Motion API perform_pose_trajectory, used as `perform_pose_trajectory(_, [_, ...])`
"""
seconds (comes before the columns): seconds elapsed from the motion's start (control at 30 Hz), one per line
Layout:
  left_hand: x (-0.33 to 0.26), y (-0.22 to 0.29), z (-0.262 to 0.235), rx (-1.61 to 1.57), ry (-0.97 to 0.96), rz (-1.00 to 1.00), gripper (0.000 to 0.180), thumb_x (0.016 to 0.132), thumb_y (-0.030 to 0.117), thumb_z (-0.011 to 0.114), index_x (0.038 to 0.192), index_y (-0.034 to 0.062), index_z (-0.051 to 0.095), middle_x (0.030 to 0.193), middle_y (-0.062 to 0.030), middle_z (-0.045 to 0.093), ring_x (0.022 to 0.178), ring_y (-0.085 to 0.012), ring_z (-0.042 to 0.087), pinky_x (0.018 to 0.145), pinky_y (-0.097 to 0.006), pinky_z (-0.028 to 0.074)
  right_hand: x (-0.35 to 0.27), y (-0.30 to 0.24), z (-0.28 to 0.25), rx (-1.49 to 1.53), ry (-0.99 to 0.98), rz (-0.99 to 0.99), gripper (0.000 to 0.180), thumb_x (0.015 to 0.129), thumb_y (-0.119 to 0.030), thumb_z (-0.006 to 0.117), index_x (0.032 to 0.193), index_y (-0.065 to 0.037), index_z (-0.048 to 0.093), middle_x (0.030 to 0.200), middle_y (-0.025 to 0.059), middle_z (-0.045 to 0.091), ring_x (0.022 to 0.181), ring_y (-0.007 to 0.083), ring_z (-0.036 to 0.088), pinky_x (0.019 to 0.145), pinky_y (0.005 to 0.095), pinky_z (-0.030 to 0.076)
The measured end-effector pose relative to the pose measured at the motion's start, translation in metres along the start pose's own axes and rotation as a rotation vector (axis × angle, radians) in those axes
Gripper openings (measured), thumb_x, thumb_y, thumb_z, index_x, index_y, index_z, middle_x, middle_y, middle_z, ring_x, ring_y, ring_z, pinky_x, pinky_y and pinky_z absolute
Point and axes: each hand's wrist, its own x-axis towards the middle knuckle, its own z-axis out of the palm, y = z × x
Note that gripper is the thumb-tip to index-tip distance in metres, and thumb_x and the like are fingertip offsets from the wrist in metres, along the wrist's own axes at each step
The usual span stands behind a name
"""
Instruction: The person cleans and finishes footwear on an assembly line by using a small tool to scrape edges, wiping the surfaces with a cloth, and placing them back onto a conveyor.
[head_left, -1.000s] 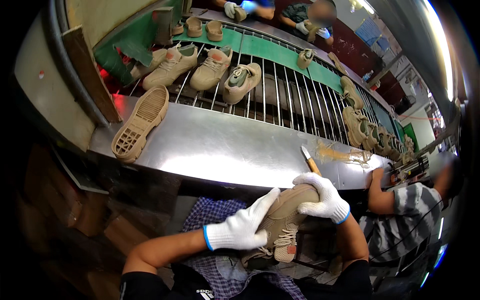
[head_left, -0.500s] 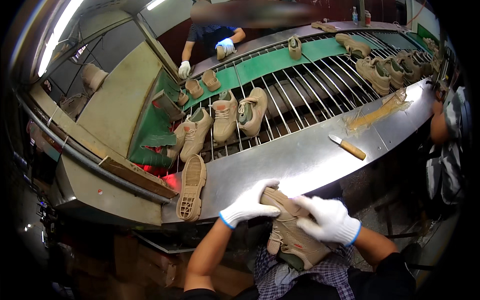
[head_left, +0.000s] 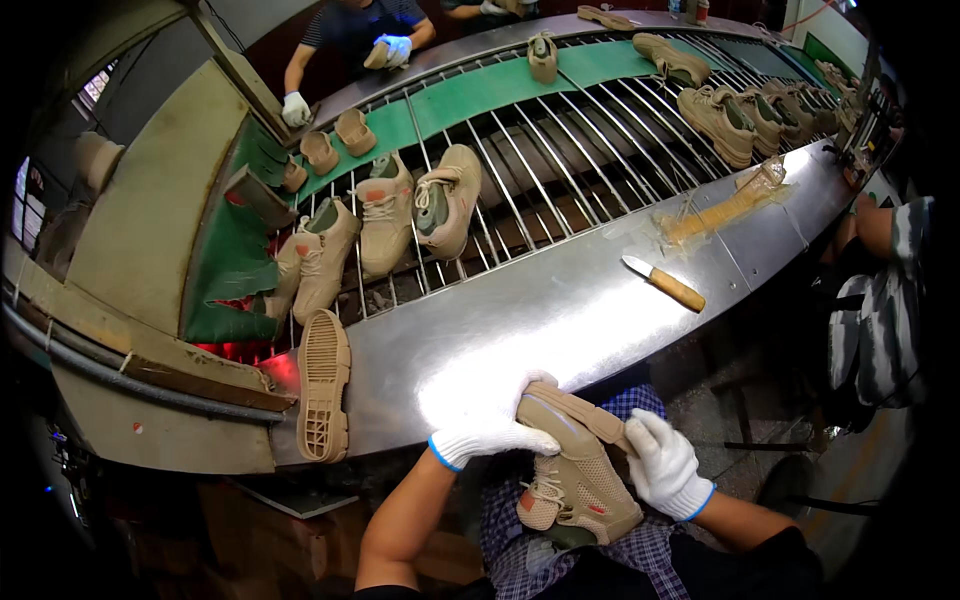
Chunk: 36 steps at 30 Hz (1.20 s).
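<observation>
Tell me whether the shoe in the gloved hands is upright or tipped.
Tipped: the mesh shoe has its sole along the upper right in view and its laces at the lower left.

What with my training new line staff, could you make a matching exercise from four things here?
Column one:
1. Knife
2. Loose sole
3. Held shoe
4. Long flat strip

Column two:
A. green
B. between left hand and right hand
C. lying with its blade toward the left
D. at the left end of the metal ledge

Pairs: 1-C, 2-D, 3-B, 4-A.
</observation>
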Motion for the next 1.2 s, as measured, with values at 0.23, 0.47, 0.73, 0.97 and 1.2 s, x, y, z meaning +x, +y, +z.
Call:
perform_pose_trajectory(0.23, [-0.001,-0.003,0.004,-0.143,-0.02,-0.047,0.099,0.065,0.038,0.104,0.143,0.0033,0.055,0.134,-0.0147,0.065,0.127,-0.0267,0.063,0.109,-0.041,0.051,0.059,0.032,0.031,0.08,0.146,-0.195,0.063,0.078,-0.01,0.084,0.139,-0.011,0.064,0.117,0.0128,0.073,0.082,0.0282,0.073,0.066,0.0396,0.059])
perform_pose_trajectory(0.47, [0.004,0.004,-0.003,-0.012,-0.034,-0.04,0.096,0.073,0.047,0.097,0.145,0.0007,0.053,0.131,-0.0223,0.067,0.123,-0.0329,0.067,0.105,-0.042,0.055,0.131,0.016,0.035,0.034,-0.352,-0.095,0.031,0.098,-0.036,0.073,0.114,-0.009,0.07,0.096,0.014,0.075,0.082,0.0326,0.075,0.068,0.0422,0.059])
perform_pose_trajectory(0.73, [0.003,-0.003,0.005,0.091,0.099,0.062,0.089,0.076,0.049,0.093,0.142,0.0011,0.058,0.128,-0.0228,0.068,0.12,-0.0366,0.069,0.104,-0.044,0.056,0.153,0.001,0.009,0.194,-0.701,0.118,0.053,0.112,-0.05,0.043,0.112,-0.005,0.071,0.086,0.0223,0.074,0.082,0.0415,0.074,0.076,0.0498,0.059])
perform_pose_trajectory(0.97, [-0.006,0.011,0.005,0.208,0.259,0.289,0.063,0.083,0.038,0.089,0.13,0.0015,0.066,0.123,-0.0201,0.07,0.113,-0.0358,0.071,0.098,-0.043,0.058,0.062,-0.028,-0.019,0.416,-0.142,0.259,0.054,0.094,-0.025,0.073,0.137,0.006,0.06,0.113,0.0263,0.073,0.096,0.0386,0.076,0.086,0.0425,0.062])
perform_pose_trajectory(1.2, [0.025,0.03,0.016,0.3,0.328,0.402,0.023,0.103,0.014,0.058,0.098,0.0018,0.077,0.087,-0.0167,0.073,0.08,-0.0349,0.072,0.074,-0.043,0.058,0.009,0.003,0.041,0.438,0.129,-0.034,0.062,0.105,-0.037,0.065,0.141,0.012,0.053,0.123,0.0301,0.069,0.105,0.0437,0.073,0.091,0.0466,0.062])
